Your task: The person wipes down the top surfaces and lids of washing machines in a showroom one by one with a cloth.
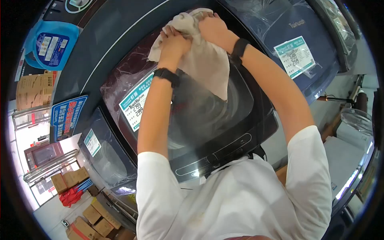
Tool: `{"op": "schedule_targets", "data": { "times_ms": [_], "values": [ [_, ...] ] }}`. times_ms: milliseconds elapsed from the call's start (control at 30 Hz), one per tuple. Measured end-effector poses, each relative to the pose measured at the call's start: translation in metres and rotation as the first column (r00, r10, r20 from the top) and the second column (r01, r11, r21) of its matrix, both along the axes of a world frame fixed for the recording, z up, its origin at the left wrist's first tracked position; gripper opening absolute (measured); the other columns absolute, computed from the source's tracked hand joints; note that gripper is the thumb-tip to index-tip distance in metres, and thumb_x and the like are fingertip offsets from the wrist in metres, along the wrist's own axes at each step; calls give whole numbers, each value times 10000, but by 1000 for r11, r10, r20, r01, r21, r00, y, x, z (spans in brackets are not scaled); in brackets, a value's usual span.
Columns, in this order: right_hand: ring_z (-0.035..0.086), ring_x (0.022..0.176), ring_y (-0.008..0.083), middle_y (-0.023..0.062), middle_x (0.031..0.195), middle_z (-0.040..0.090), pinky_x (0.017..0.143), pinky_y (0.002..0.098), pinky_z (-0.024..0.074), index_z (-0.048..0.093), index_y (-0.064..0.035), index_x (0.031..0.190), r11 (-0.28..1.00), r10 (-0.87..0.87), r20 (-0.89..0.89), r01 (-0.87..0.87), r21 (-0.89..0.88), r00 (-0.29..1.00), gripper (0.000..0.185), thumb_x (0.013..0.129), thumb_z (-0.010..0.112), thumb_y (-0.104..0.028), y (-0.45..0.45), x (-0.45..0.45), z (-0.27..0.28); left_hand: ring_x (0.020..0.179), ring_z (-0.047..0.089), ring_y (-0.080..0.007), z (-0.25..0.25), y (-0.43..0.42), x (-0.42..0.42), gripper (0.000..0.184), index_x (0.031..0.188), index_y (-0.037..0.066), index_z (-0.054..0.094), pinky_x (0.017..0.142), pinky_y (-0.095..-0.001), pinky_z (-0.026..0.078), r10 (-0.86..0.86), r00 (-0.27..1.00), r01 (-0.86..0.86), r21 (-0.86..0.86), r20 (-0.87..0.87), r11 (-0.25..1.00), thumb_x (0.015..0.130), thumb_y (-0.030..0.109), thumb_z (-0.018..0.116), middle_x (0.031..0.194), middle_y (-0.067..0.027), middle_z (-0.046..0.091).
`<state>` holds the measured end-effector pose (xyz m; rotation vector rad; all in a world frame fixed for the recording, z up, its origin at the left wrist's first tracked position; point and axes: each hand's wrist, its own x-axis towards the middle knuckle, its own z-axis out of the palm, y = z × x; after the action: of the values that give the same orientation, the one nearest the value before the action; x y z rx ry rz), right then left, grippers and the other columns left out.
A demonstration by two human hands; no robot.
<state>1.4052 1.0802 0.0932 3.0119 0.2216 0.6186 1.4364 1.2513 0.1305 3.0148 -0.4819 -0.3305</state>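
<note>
Trailing nearward across the far half of a dark, glossy, rounded washing-machine lid point(208, 134), a beige, limp fabric cloth point(208, 68) runs lengthwise far to near-right, bare right hand point(216, 31) clenched on its far end, bare left hand point(175, 45) curled over its left side, pinch unclear.

Both arms point(273, 87) extended. Left forearm point(155, 116) points toward 12 o'clock, right forearm point(264, 76) slants toward 11. Right hand point(216, 30) curled closed; left hand point(176, 44) palm down, at its 7 o'clock, fingers point(169, 32) bent, grip apparently firm, though uncertain.
</note>
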Motion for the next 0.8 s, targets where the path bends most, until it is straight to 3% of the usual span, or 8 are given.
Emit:
{"op": "schedule_targets", "data": {
  "times_ms": [33,133,233,333,467,567,800],
  "values": [
    [666,1151,367,204,1193,699,1020,517,490,731,14,1126,1000,-13,81,14,-17,997,318,887,606,-152,-2,5,1,1606,131,-405,1,-6,3,949,1656,-20,160,1259,-559,248,31,999,-29,63,-31,998,995,575,489,1759,-157,95],
    [639,1214,359,228,1292,639,1036,485,499,654,33,1245,998,3,-72,1,58,997,419,863,649,-138,-8,-5,8,1605,126,-410,-5,-3,-5,917,1659,-9,171,1273,-541,217,21,999,-21,4,38,1000,1003,554,477,1757,-168,93],
    [627,1194,366,218,1240,639,1012,465,490,657,36,1226,982,179,-57,-175,77,982,398,878,654,-156,-11,-47,9,1598,128,-444,-20,15,-26,858,1656,-7,189,1274,-535,216,-82,988,82,4,134,997,1025,528,418,1753,-194,77],
    [612,1174,377,215,1222,641,1005,461,484,650,53,1223,950,308,-11,-307,60,951,396,879,648,-144,-6,-104,8,1594,139,-449,-19,30,-70,822,1654,-6,199,1277,-531,202,-123,985,118,48,123,992,1039,502,399,1751,-201,81],
    [634,1168,362,192,1123,674,1006,463,499,687,40,1135,935,355,-46,-353,45,934,332,850,612,-111,11,-179,23,1580,202,-414,-25,50,-149,884,1645,14,250,1257,-548,227,-145,962,149,-1,231,989,974,495,567,1728,-174,216],
    [596,1255,400,218,1156,671,1060,483,480,699,43,1064,938,347,-170,-346,36,923,281,841,612,-104,24,-236,24,1546,283,-453,-29,68,-214,829,1592,-32,335,1217,-591,298,-174,944,220,-143,282,965,929,381,613,1686,-226,286],
    [530,1359,425,239,1212,647,1150,511,431,703,35,1069,884,466,-257,-441,151,846,295,831,621,-119,56,-356,35,1534,310,-450,-29,117,-356,761,1547,-40,410,1202,-591,328,-164,956,230,-271,244,935,923,327,642,1662,-228,326]
  ]
}}
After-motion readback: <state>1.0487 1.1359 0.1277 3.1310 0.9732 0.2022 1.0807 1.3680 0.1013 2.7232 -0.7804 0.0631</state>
